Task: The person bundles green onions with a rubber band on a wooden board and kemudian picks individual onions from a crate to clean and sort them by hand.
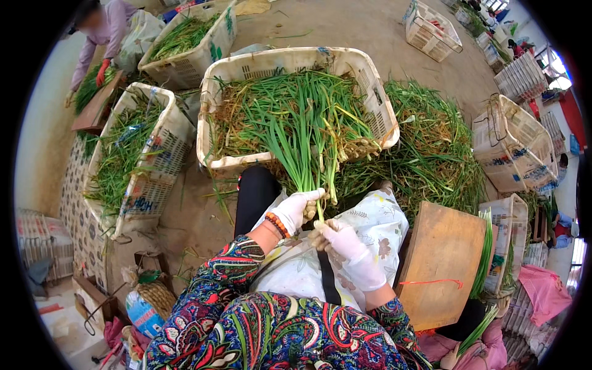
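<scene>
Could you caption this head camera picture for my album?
Two gloved hands, left hand and right hand, grip a bunch of green chives over a crate.

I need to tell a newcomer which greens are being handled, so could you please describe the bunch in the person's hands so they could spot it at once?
Start at the big white crate heaped with greens, directly ahead of the person. Just below its near rim, the bunch of green stalks fans upward from the gloved left hand, with the right hand at its pale root ends. Unlike the loose piles around it, it is gathered tight at the base.

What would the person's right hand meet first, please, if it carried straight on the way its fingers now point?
The right hand points up-left toward the bunch of green stalks, at its pale root end, right beside the left hand. It seems to touch them already, though depth is unclear.
</scene>
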`<state>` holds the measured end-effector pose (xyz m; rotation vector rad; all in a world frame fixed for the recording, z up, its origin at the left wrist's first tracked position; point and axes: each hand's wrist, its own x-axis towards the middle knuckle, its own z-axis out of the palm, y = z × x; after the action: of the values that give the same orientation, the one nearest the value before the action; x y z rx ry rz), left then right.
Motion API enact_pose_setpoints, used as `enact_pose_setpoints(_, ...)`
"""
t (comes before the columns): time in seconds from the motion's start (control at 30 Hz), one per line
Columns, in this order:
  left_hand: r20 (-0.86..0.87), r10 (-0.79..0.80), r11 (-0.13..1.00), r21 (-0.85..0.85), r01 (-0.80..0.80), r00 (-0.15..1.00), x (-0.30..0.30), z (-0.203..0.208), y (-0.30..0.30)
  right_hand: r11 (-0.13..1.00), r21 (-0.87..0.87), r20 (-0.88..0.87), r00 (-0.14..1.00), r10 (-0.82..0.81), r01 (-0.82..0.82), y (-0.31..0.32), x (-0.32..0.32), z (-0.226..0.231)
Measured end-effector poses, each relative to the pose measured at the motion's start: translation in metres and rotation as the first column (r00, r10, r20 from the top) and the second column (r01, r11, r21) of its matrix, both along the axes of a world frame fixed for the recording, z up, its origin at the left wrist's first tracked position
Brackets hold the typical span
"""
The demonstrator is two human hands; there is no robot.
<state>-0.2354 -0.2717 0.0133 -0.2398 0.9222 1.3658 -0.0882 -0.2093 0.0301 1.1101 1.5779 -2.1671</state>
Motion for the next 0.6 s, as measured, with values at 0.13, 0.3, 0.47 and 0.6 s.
enact_pose_setpoints(0.13, 0.020, 0.059, 0.997, 0.055, -0.060, 0.998, -0.003, -0.015, 0.002, 0.988, -0.096, 0.034, 0.993, -0.115, 0.117, 0.034, -0.016, -0.014)
enact_pose_setpoints(0.3, 0.076, 0.041, 0.999, 0.025, -0.043, 0.996, -0.004, -0.008, 0.011, 0.892, -0.229, -0.261, 0.858, -0.442, 0.390, 0.023, -0.047, -0.090)
enact_pose_setpoints(0.47, 0.043, 0.128, 0.992, 0.014, -0.129, 0.991, -0.012, -0.022, 0.019, 0.902, 0.149, -0.239, 0.900, -0.364, 0.405, 0.030, -0.063, -0.086)
enact_pose_setpoints(0.6, 0.074, 0.246, 0.969, 0.001, -0.247, 0.967, -0.024, -0.018, 0.040, 0.796, 0.104, -0.253, 0.789, -0.559, 0.597, 0.061, -0.081, -0.090)
